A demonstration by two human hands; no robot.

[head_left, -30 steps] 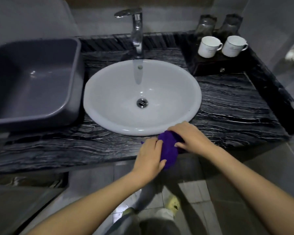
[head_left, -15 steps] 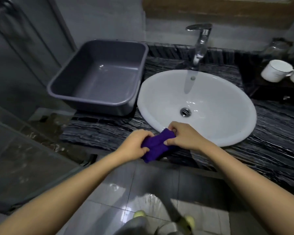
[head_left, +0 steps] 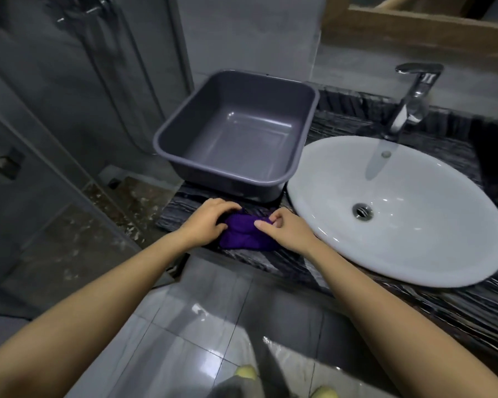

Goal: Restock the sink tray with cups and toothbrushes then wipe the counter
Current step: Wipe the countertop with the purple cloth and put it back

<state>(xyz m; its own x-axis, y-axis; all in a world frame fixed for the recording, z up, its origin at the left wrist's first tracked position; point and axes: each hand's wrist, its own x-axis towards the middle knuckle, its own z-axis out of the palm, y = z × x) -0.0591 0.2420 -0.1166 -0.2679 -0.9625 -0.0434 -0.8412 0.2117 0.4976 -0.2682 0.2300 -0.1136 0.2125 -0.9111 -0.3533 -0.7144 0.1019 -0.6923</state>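
Both my hands are down on the purple cloth (head_left: 246, 235), which lies bunched on the front strip of the dark, white-veined stone bench (head_left: 457, 311), just ahead of the grey plastic basin (head_left: 236, 133) and just left of the white oval sink (head_left: 400, 214). My left hand (head_left: 206, 225) lies over the cloth's left end with the fingers curled down onto the fabric, a closed grip with the cloth under the fingertips. My right hand (head_left: 288, 229) has the cloth's right end pinched between thumb and curled fingers, so that grip is closed on the fabric too; the thumbnail faces up and the rest of the fingers fold in toward the palm. The cloth is crumpled into folds between the two hands and its near edge reaches the front lip of the bench. The grey basin stands upright on the bench at the left end, its far corner near the wall, and its near wall sits close behind my knuckles. The sink's rim bulges over the bench to the right of my right hand, with the round metal drain (head_left: 362, 211) at the bottom of the bowl and the chrome faucet (head_left: 408, 99) rising behind it, its spout reaching out over the bowl. Both my forearms are bare and run up from the lower corners. Below the bench edge is glossy grey tiled floor (head_left: 202, 311), and to the left a glass shower partition (head_left: 55, 196).
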